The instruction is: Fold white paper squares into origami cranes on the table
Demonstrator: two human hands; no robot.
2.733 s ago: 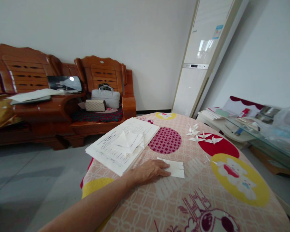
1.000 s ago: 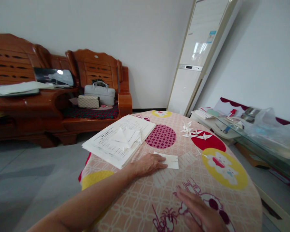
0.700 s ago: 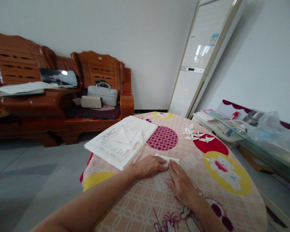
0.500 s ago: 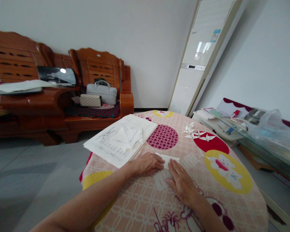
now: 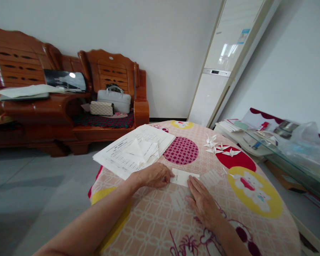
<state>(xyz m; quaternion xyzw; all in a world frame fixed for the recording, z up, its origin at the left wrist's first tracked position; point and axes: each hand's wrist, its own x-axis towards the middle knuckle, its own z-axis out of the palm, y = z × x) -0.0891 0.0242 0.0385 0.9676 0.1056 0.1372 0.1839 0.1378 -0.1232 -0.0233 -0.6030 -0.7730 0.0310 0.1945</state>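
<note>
A small folded white paper (image 5: 180,177) lies flat on the patterned tablecloth (image 5: 154,220), with faint print near its left end. My left hand (image 5: 156,175) is closed, its curled fingers at the paper's left edge; the fingertips are partly hidden. Across the right end of the paper rests my right hand (image 5: 201,200), flat, with the fingers stretched out and close together. Several white paper cranes (image 5: 220,149) sit beyond it at the right.
Left of the hands, a stack of printed sheets (image 5: 117,160) bears loose white paper pieces (image 5: 140,151). A glass-topped stand (image 5: 280,149) with a plastic bag (image 5: 298,140) is at the right. Wooden chairs (image 5: 141,110) and a tall air conditioner (image 5: 210,92) stand behind.
My left hand has slid left along the folded paper to its left edge, uncovering more of it. My right hand stays on the right end. The view has shifted slightly.
</note>
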